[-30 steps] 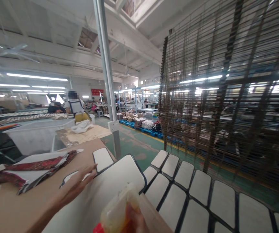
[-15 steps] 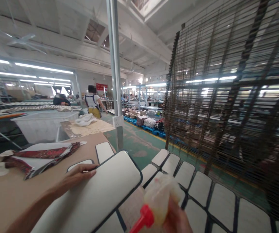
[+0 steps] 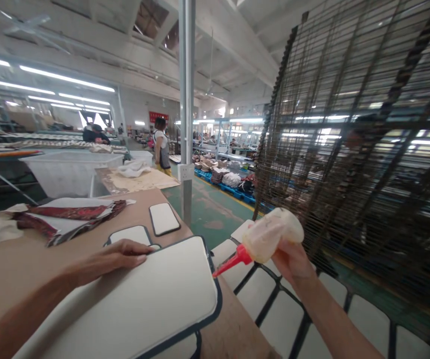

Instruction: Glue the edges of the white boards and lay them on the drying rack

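Note:
My left hand (image 3: 125, 257) grips the far long edge of a white panel (image 3: 136, 299) with rounded corners and a dark edging, thumb on top and fingers partly hidden beneath. The panel lies tilted across the front of the brown table. My right hand (image 3: 293, 257) is wrapped round a translucent glue bottle (image 3: 271, 234), held on its side with its red nozzle (image 3: 233, 260) angled down to the left. The nozzle's tip meets or nearly meets the panel's right edge, where a thin glossy white line runs along the border.
Smaller edged panels (image 3: 164, 219) lie on the table (image 3: 151, 199), beside a stack of red-patterned fabric (image 3: 76, 217). Rows of similar panels (image 3: 280, 309) spread out at right, below a tall wire rack (image 3: 330, 139). A metal post (image 3: 187, 99) stands ahead; a person (image 3: 160, 144) is beyond.
My right hand has risen with the glue bottle, bringing its nozzle to the panel's right edge. My left hand keeps its grip. The view has shifted, and the distant person has turned.

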`<act>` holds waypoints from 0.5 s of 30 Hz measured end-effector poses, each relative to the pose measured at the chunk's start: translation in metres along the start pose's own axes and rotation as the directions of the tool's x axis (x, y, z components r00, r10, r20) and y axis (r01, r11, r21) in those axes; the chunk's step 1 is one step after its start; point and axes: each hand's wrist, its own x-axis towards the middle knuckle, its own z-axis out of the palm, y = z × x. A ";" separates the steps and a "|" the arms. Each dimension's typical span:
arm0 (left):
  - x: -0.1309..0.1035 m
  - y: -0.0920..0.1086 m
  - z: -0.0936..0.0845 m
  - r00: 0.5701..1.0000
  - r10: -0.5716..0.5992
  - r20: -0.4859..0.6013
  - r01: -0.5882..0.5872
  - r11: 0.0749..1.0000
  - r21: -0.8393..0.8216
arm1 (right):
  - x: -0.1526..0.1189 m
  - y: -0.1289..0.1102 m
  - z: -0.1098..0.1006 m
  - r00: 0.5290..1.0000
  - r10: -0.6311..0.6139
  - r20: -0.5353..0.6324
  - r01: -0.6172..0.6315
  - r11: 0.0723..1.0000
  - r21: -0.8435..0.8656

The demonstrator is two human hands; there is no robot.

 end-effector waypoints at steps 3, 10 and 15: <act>0.003 -0.001 -0.006 0.998 -0.031 0.061 0.029 0.999 0.027 | 0.000 -0.001 0.002 0.999 0.035 0.018 -0.035 0.999 0.004; 0.006 -0.007 -0.013 0.994 -0.034 0.104 0.027 0.997 0.066 | -0.003 -0.002 0.002 0.998 0.055 0.016 -0.055 0.998 0.024; 0.003 -0.006 -0.013 0.990 -0.066 0.126 0.063 0.998 0.029 | -0.009 -0.003 0.000 0.998 0.061 0.029 -0.062 0.998 0.008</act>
